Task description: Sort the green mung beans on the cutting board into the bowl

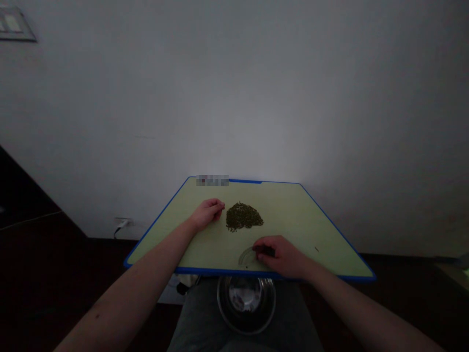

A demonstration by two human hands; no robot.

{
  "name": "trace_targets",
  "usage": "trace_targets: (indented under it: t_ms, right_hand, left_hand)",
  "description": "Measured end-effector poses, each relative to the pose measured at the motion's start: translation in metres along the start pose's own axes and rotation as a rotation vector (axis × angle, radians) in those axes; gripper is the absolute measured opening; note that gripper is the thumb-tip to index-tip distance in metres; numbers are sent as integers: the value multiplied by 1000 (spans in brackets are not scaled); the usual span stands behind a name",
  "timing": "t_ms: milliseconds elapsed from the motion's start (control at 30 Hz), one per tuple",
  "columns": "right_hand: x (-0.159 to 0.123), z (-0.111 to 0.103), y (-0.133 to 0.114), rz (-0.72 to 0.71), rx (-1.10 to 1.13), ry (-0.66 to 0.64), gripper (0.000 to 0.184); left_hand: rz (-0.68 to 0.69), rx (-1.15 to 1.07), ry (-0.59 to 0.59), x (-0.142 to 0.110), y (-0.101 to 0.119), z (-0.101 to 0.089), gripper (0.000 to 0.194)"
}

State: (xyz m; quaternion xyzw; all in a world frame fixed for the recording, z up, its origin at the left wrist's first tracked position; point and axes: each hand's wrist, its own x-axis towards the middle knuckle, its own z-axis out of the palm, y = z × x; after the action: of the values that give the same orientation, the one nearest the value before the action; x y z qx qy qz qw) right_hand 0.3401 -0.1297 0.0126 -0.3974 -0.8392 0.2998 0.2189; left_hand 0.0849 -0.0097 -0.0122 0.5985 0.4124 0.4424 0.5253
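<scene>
Pale green cutting board (pixel 304 230) with a blue rim lies in front of a grey wall (pixel 234 88), and a steel bowl (pixel 246 304) sits just below its near edge, above grey trousers (pixel 194 318). Toward the middle of the board, nearer the far edge, lies a low mound of dried green herb (pixel 244 216). The left hand (pixel 207 214) rests on the board just beside the mound's left side, half curled, with nothing showing in it. The right hand (pixel 282 255) sits close to the near edge, closed around a dark object (pixel 264 251), mostly hidden by the fingers, so its kind cannot be told. Just beside that object lies a curved, clear plastic piece (pixel 246 257). A tiny brown speck (pixel 316 249) sits toward the right edge.
</scene>
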Motion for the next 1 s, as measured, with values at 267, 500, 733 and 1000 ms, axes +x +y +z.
trace_targets:
  t_ms: [267, 500, 733, 1000]
  right_hand:
    - [-13, -1, -1, 22, 20, 19, 19]
    - [-17, 0, 0, 37, 79, 28, 20]
    - [-21, -4, 1, 36, 72, 18, 20]
    - [8, -8, 19, 115, -106, 244, 23]
  left_hand:
    - [26, -14, 1, 0, -1, 0, 27]
    - [30, -26, -2, 0, -1, 0, 26]
    - [19, -24, -9, 0, -1, 0, 26]
    - [28, -31, -3, 0, 0, 1, 26]
